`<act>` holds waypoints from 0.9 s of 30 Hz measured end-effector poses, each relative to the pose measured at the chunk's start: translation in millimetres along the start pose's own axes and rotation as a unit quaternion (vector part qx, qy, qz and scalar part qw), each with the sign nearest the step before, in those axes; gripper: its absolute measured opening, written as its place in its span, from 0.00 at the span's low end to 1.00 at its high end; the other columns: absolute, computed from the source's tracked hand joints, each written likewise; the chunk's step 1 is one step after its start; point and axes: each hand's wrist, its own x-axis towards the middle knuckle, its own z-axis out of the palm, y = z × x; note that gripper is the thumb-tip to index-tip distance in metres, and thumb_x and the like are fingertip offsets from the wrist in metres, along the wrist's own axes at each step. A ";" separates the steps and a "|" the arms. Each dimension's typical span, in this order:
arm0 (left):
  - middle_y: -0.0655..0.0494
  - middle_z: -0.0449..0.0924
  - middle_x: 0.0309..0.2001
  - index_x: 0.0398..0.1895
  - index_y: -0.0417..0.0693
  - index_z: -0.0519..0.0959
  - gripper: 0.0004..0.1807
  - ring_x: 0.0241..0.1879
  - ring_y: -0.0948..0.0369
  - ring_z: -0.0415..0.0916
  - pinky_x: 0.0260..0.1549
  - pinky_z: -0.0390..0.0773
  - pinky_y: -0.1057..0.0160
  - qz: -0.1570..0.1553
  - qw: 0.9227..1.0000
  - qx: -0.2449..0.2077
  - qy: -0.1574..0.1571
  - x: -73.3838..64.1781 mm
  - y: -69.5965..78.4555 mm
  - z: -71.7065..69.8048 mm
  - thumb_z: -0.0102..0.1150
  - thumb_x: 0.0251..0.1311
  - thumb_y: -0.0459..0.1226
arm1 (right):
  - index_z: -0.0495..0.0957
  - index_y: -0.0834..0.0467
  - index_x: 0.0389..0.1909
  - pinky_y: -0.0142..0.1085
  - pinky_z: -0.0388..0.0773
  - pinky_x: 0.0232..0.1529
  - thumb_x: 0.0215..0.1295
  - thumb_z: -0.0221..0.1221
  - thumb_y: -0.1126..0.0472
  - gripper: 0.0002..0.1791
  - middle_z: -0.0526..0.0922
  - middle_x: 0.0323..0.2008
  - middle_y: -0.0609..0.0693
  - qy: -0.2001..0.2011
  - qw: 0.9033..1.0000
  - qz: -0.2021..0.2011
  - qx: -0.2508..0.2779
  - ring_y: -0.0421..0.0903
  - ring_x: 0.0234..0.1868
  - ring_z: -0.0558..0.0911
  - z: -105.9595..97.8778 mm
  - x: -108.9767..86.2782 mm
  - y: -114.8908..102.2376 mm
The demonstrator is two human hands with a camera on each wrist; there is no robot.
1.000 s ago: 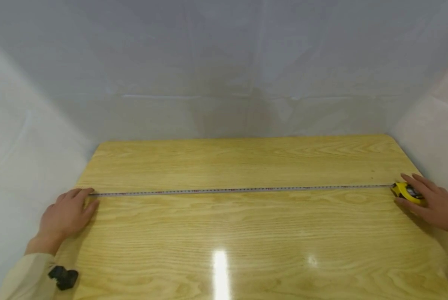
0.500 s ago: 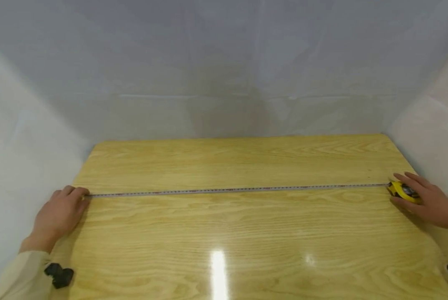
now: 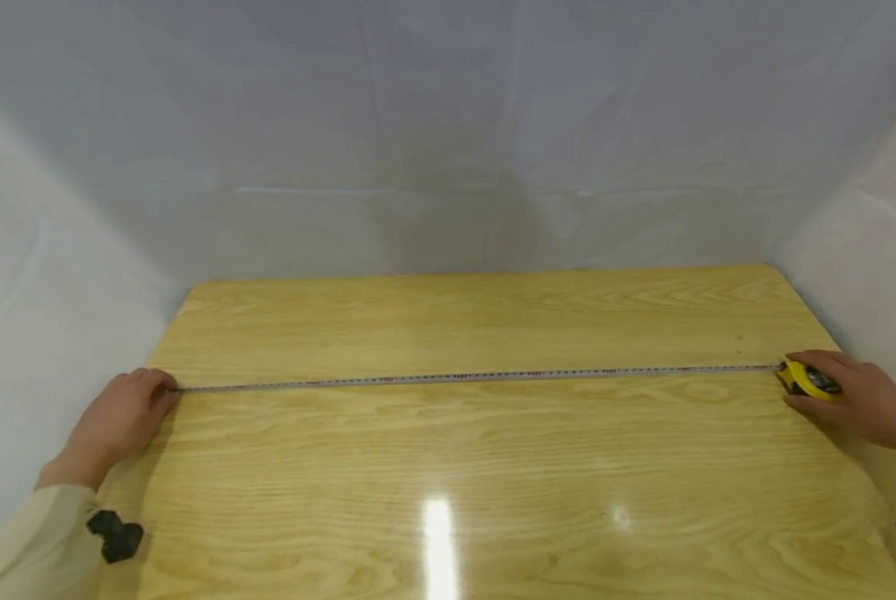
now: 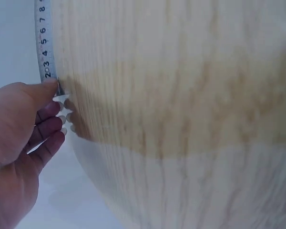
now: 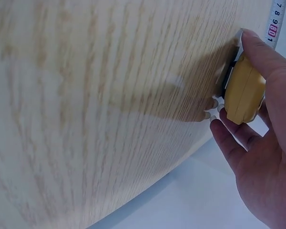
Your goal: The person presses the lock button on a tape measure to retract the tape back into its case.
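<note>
- Tape blade [image 3: 455,377] runs L to R across the mid of the wood tabletop [image 3: 448,450], near enough straight; can't tell if it's flat on the wood or just above.
- Yellow case [image 3: 809,380] sits at the R end, by the tabletop's R edge.
- My L hand [image 3: 121,417] pinches the blade's free end near the L edge; thumb was apart from the fingers 1 sec ago, now it's drawn in.
- My R hand [image 3: 875,408] grips the case, thumb on the near side, fingers on the far; those fingers were spread and raised, now they're down, closer together.
- So both ends look firmer held, I'd say, w/ the blade kept stretched btwn them. Case itself has hardly moved.
- Further out: pale sleeve [image 3: 42,537] on my L arm, grey sheeting [image 3: 448,125] along the far side.
</note>
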 end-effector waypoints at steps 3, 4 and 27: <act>0.36 0.77 0.34 0.39 0.30 0.77 0.07 0.35 0.38 0.74 0.33 0.72 0.42 -0.008 1.000 -0.014 -0.009 -0.8 -1.8 -2.0 0.59 0.61 0.28 | 0.63 0.70 0.60 0.43 0.72 0.24 0.61 0.66 0.55 0.35 0.64 0.53 0.74 0.002 1.000 0.002 -0.003 0.56 0.31 0.75 1.1 2.8 2.4; 0.36 0.77 0.34 0.39 0.29 0.77 0.08 0.35 0.39 0.75 0.33 0.73 0.42 -0.009 1.000 -0.017 -0.011 -0.8 -1.7 -2.8 0.59 0.61 0.28 | 0.62 0.70 0.61 0.45 0.72 0.25 0.61 0.65 0.54 0.35 0.63 0.53 0.75 -0.001 1.000 0.005 -0.005 0.58 0.32 0.75 1.2 3.7 3.3; 0.39 0.80 0.35 0.37 0.33 0.82 0.08 0.35 0.40 0.76 0.34 0.74 0.41 -0.020 1.000 -0.001 -0.022 16.2 17.8 -13.3 0.61 0.61 0.33 | 0.61 0.75 0.58 0.61 0.69 0.33 0.66 0.61 0.55 0.33 0.56 0.53 0.79 0.024 0.997 0.066 0.036 0.74 0.45 0.62 2.4 -2.4 25.6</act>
